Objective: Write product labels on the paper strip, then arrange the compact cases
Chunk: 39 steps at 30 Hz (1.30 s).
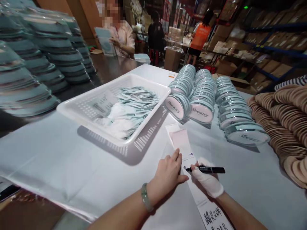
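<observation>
My right hand (208,182), in a white glove with bare fingertips, grips a black marker (213,170). The marker's tip touches a long strip of white paper labels (197,195), where a few black strokes show. Large black handwriting covers the strip's near end at the bottom edge. My left hand (165,175) lies flat with its fingers spread along the strip's left side, holding nothing. A green bangle (145,197) circles the left wrist. Beyond the fingertips, the far end of the strip has a pinkish blank label (180,139).
A white plastic basket (96,126) of small packets stands at the left. Rows of packaged oval items marked "beauty" (201,113) line the table's back right. Brown oval pads (273,124) lie stacked far right, light-blue packages (55,48) at left. Several people (200,33) are in the background.
</observation>
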Each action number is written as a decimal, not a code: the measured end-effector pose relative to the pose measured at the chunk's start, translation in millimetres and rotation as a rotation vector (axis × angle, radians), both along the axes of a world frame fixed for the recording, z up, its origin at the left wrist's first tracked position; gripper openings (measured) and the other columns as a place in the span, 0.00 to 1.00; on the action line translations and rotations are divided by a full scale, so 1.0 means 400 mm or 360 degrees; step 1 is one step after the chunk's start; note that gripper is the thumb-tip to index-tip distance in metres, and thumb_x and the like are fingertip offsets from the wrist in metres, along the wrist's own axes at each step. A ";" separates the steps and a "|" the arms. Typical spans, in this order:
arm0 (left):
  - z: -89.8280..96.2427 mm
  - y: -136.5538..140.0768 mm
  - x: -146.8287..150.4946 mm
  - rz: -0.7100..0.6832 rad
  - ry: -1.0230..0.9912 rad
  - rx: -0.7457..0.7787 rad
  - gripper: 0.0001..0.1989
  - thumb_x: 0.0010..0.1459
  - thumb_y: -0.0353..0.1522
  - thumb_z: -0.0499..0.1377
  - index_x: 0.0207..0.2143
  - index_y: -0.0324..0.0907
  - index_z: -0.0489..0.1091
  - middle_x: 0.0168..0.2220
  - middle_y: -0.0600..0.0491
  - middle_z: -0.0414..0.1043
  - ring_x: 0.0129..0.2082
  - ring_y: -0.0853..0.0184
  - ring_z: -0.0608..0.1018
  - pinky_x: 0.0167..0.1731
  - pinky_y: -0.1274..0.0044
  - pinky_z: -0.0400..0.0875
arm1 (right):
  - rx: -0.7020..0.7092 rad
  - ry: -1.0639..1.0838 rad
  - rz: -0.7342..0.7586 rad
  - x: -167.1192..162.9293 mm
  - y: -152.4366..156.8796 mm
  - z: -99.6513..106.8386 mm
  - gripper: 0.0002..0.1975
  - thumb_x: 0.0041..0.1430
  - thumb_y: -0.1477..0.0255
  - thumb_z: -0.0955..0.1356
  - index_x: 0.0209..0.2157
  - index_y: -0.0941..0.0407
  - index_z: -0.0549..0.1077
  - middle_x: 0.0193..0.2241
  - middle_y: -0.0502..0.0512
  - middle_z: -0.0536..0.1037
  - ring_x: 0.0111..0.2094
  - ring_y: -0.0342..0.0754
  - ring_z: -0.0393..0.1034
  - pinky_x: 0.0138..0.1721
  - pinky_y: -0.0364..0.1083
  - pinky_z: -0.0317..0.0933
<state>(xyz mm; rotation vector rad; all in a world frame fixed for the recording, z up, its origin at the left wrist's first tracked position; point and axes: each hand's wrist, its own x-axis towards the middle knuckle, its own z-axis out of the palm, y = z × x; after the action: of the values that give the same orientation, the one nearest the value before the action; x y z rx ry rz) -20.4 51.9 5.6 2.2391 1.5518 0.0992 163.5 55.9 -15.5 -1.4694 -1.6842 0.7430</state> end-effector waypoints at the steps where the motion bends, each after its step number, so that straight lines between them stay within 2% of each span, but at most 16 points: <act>1: 0.001 0.000 0.000 0.0001 -0.0001 0.0000 0.39 0.56 0.50 0.66 0.64 0.42 0.63 0.72 0.44 0.54 0.47 0.50 0.80 0.40 0.64 0.79 | 0.0003 -0.0008 -0.0006 -0.001 0.000 0.003 0.18 0.53 0.56 0.71 0.19 0.52 0.66 0.18 0.52 0.72 0.22 0.49 0.68 0.29 0.48 0.66; 8: 0.009 0.000 -0.002 -0.0010 0.0008 -0.0011 0.41 0.56 0.50 0.67 0.65 0.39 0.63 0.72 0.43 0.54 0.48 0.50 0.80 0.42 0.63 0.80 | -0.0050 0.0027 -0.0007 -0.004 -0.006 0.004 0.16 0.53 0.57 0.71 0.20 0.52 0.70 0.19 0.52 0.75 0.23 0.49 0.70 0.29 0.47 0.68; 14: 0.009 -0.003 0.000 -0.0005 0.0040 -0.0004 0.40 0.57 0.50 0.66 0.65 0.40 0.63 0.72 0.45 0.54 0.48 0.50 0.80 0.41 0.64 0.81 | -0.0105 0.0117 -0.0245 -0.007 -0.005 -0.002 0.18 0.45 0.55 0.73 0.19 0.52 0.68 0.19 0.53 0.73 0.23 0.50 0.70 0.30 0.49 0.69; 16: 0.006 -0.003 0.000 -0.0007 0.0041 0.0010 0.40 0.57 0.51 0.66 0.65 0.39 0.63 0.72 0.45 0.54 0.47 0.50 0.81 0.41 0.64 0.81 | -0.0093 0.0167 -0.0309 -0.007 -0.005 -0.013 0.18 0.46 0.53 0.72 0.21 0.52 0.69 0.21 0.54 0.75 0.25 0.51 0.72 0.31 0.49 0.70; 21: 0.003 -0.002 0.002 -0.0001 0.0044 0.0039 0.40 0.57 0.50 0.66 0.65 0.39 0.64 0.72 0.45 0.54 0.47 0.51 0.81 0.40 0.65 0.81 | -0.0141 0.0249 -0.0197 0.001 -0.004 -0.041 0.17 0.54 0.55 0.72 0.24 0.52 0.70 0.24 0.53 0.76 0.27 0.50 0.72 0.32 0.47 0.69; 26: 0.007 -0.003 0.003 0.0010 0.0063 0.0041 0.41 0.57 0.51 0.66 0.65 0.38 0.64 0.72 0.45 0.55 0.47 0.53 0.81 0.40 0.65 0.81 | 0.0000 0.0165 -0.0207 0.000 -0.002 -0.023 0.18 0.51 0.55 0.73 0.21 0.53 0.69 0.20 0.51 0.73 0.23 0.48 0.70 0.28 0.46 0.68; 29: 0.005 -0.005 0.003 0.0005 0.0063 0.0060 0.40 0.57 0.51 0.66 0.65 0.40 0.64 0.72 0.45 0.56 0.47 0.53 0.81 0.40 0.65 0.81 | 0.0005 0.0131 -0.0192 -0.003 -0.004 -0.009 0.18 0.51 0.56 0.72 0.20 0.53 0.69 0.19 0.51 0.72 0.23 0.48 0.69 0.28 0.46 0.67; 32: 0.002 -0.004 0.003 0.0006 0.0071 0.0051 0.40 0.56 0.51 0.66 0.65 0.41 0.64 0.72 0.44 0.55 0.47 0.53 0.81 0.39 0.66 0.81 | 0.0009 0.0110 -0.0196 -0.001 -0.005 -0.013 0.18 0.50 0.56 0.73 0.20 0.53 0.69 0.19 0.52 0.73 0.23 0.48 0.70 0.29 0.46 0.68; 35: 0.000 -0.003 0.004 0.0006 0.0068 0.0050 0.41 0.56 0.51 0.66 0.65 0.40 0.63 0.72 0.44 0.55 0.47 0.52 0.81 0.40 0.66 0.81 | 0.0083 0.0163 -0.0296 0.003 -0.006 -0.027 0.17 0.50 0.57 0.73 0.21 0.53 0.68 0.20 0.52 0.74 0.23 0.48 0.71 0.28 0.45 0.68; 39: 0.000 -0.003 0.004 0.0005 0.0066 0.0050 0.42 0.56 0.50 0.67 0.66 0.39 0.62 0.72 0.43 0.55 0.48 0.52 0.81 0.41 0.65 0.81 | 0.0007 0.0152 -0.0136 0.009 -0.004 -0.033 0.16 0.55 0.57 0.72 0.24 0.53 0.71 0.23 0.51 0.76 0.26 0.48 0.72 0.32 0.45 0.68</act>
<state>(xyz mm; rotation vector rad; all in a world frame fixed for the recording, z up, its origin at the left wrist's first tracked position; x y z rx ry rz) -18.6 50.7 5.4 2.2768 1.5855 0.0791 167.0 54.2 -28.8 -1.4697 -1.5410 0.7507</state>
